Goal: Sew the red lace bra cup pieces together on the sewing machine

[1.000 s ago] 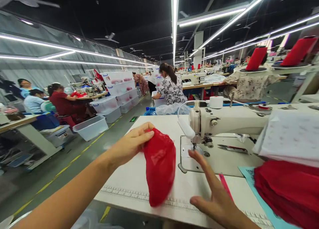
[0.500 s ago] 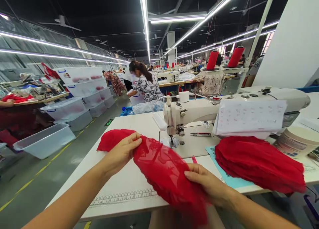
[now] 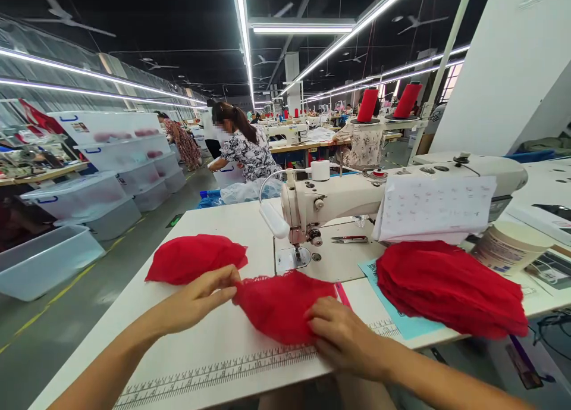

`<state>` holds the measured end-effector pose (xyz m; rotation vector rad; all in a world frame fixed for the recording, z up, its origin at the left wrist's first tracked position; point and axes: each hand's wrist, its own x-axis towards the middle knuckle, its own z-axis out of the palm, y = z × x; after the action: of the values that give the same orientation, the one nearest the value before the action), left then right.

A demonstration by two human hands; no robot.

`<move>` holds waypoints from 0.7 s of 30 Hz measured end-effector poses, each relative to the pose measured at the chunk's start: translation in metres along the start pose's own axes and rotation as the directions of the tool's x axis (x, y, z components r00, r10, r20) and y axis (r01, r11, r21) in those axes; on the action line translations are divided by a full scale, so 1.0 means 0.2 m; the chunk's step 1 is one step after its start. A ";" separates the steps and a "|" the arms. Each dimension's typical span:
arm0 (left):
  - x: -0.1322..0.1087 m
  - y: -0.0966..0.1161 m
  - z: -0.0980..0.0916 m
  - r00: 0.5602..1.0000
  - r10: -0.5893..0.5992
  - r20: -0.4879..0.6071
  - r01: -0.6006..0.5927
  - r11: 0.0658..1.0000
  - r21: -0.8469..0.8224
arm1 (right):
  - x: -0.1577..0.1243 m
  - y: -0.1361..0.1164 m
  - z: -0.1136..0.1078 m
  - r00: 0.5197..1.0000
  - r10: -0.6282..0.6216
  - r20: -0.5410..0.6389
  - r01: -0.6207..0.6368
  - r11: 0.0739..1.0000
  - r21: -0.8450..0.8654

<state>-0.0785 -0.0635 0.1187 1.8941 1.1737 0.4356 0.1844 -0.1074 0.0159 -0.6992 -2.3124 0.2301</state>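
Note:
A sheer red fabric piece (image 3: 281, 309) with a lacy upper edge lies just in front of the sewing machine (image 3: 339, 199). My left hand (image 3: 200, 300) pinches its left corner between thumb and fingers. On its right part rests my right hand (image 3: 343, 332), fingers curled over the cloth and gripping it; the fingertips are partly hidden. Beyond my left hand another red fabric piece (image 3: 191, 260) lies on the white table. To the right, a thick stack of red fabric pieces (image 3: 450, 288) sits partly on a light blue sheet (image 3: 414, 326).
Thread snips (image 3: 350, 240) lie on the machine bed. A printed ruler (image 3: 214, 371) runs along the table's front edge. Papers (image 3: 435, 207) hang on the machine, beside a white tub (image 3: 508, 246). Clear plastic bins (image 3: 49, 261) stand at left; a co-worker (image 3: 250, 145) bends ahead.
The long red fabric between my hands has given way to a smaller piece lower on the table. Another red piece now lies apart at left. The view has turned slightly right.

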 end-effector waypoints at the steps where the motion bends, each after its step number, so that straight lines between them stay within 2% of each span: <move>1: -0.01 -0.02 0.01 0.999 -0.029 0.014 0.028 0.996 0.081 | -0.02 -0.01 0.04 0.999 -0.019 0.031 0.020 0.999 -0.029; 4: 0.00 -0.05 0.03 0.996 -0.086 -0.018 0.087 0.942 0.323 | -0.04 -0.03 0.10 0.994 -0.065 0.087 0.071 0.994 -0.077; 7: 0.05 -0.03 0.09 0.995 0.006 -0.104 0.047 0.862 0.505 | -0.03 -0.04 0.10 0.992 -0.081 0.094 0.091 0.991 -0.101; 9: 0.10 0.00 0.19 0.988 0.088 -0.124 -0.002 0.821 0.571 | -0.03 -0.04 0.11 0.993 -0.081 0.089 0.091 0.988 -0.121; 12: 0.17 0.01 0.42 0.993 0.096 -0.062 -0.037 0.787 0.616 | -0.04 -0.02 0.15 0.992 -0.080 0.098 0.095 0.984 -0.151; 14: 0.20 0.00 0.56 0.999 0.043 -0.017 -0.021 0.757 0.653 | -0.06 -0.02 0.15 0.990 -0.114 0.085 0.124 0.984 -0.127; 16: 0.21 -0.02 0.64 1.000 -0.022 0.010 0.009 0.741 0.671 | -0.07 -0.03 0.11 0.985 -0.151 0.079 0.150 0.988 0.017; 17: 0.22 -0.04 0.64 0.999 -0.040 0.030 0.009 0.739 0.674 | -0.08 -0.03 0.08 0.986 -0.137 0.091 0.126 0.985 0.119; 19: 0.23 -0.07 0.60 0.995 -0.020 0.102 -0.054 0.740 0.671 | -0.08 -0.02 0.00 0.988 -0.028 0.151 -0.016 0.959 0.283; 21: 0.26 -0.09 0.49 0.980 0.039 0.197 -0.162 0.732 0.661 | -0.07 0.02 -0.06 0.977 0.125 0.173 -0.171 0.944 0.282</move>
<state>0.0021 -0.0610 0.0395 2.5708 1.2092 -0.1438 0.2034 -0.1130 0.0155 -0.7224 -2.3001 0.7075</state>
